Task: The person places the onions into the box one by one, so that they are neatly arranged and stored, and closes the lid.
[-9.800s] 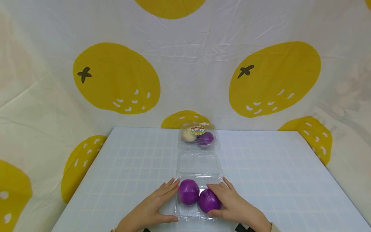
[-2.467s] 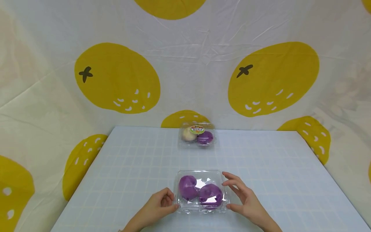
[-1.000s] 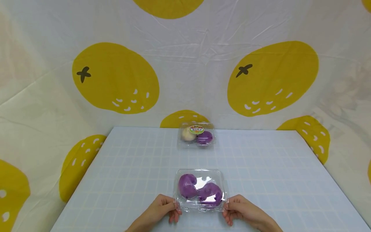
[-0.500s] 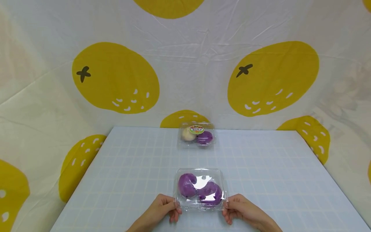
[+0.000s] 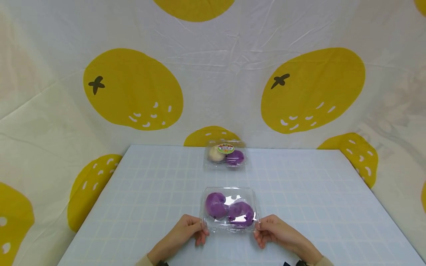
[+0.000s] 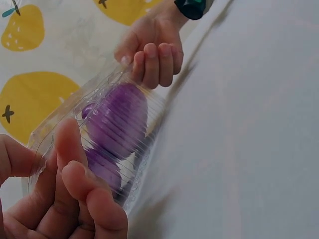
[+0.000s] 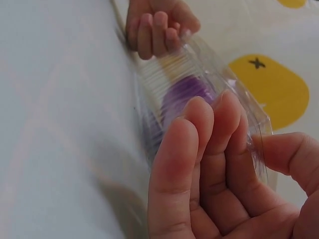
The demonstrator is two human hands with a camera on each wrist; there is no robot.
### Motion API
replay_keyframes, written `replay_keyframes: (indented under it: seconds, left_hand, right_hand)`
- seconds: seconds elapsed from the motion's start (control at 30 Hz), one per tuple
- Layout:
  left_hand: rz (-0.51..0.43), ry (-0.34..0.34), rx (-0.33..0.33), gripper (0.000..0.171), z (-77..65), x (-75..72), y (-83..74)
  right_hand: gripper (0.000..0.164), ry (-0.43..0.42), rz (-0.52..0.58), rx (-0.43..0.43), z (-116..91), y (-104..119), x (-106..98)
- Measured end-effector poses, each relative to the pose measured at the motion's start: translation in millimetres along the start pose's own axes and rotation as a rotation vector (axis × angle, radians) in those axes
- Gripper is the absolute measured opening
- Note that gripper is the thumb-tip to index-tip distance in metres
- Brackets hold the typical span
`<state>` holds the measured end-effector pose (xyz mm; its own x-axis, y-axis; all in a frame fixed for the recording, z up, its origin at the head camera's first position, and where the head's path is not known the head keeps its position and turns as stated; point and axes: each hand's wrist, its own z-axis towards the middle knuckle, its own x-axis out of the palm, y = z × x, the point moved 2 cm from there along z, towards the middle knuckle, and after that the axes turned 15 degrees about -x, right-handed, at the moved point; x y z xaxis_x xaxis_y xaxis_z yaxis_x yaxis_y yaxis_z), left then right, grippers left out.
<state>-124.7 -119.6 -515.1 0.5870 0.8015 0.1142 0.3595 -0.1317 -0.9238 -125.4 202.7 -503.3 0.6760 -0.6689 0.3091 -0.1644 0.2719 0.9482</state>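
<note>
A closed clear plastic clamshell box [image 5: 229, 191] with two smooth purple round pieces, perhaps onions [image 5: 216, 205], is in the near middle of the head view. My left hand [image 5: 186, 231] pinches its near left corner between thumb and fingers. At the near right corner, my right hand [image 5: 274, 232] pinches the rim in the same way. In the left wrist view, the fingers [image 6: 67, 149] lie curled by the box's edge, and the ribbed side wall shows the purple pieces [image 6: 119, 119]. The right wrist view shows the right thumb [image 7: 289, 152] against the rim.
A second closed clamshell box [image 5: 241, 145], with an oval label [image 5: 226, 149], stands at the table's back edge. It holds one cream round piece [image 5: 215, 155] and one purple one [image 5: 235, 157]. The pale gridded table [image 5: 159, 184] meets a fruit-print cloth behind.
The near box, open 9.8 seconds ago, has its lid closed now. Both hands have gripped its near corners, and it has moved slightly away from me, toward the rear box.
</note>
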Motion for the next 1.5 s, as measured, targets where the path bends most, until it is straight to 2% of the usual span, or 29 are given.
replay_keyframes:
  seconds: [0.37,0.8,1.07,1.3,1.5]
  left_hand:
    - [0.032,-0.052,-0.02,0.031,15.4,-12.4,-7.3]
    - [-0.005,-0.079,-0.008,0.033,35.2,-25.8,-12.3]
    - [-0.039,-0.087,0.028,0.03,46.4,-31.8,-14.1]
    - [-0.056,-0.076,0.029,0.031,47.9,-34.9,-10.0]
    - [-0.083,-0.05,0.064,0.03,48.9,-36.6,-6.0]
  right_hand:
    - [0.031,-0.022,-0.017,0.024,14.7,2.1,-15.6]
    - [0.03,-0.035,-0.036,0.001,31.7,6.2,-30.9]
    - [0.032,-0.017,-0.002,-0.048,39.6,4.9,-40.0]
    - [0.032,0.002,0.012,-0.115,38.4,-1.8,-45.2]
    - [0.034,0.039,0.05,-0.188,37.1,-6.4,-47.8]
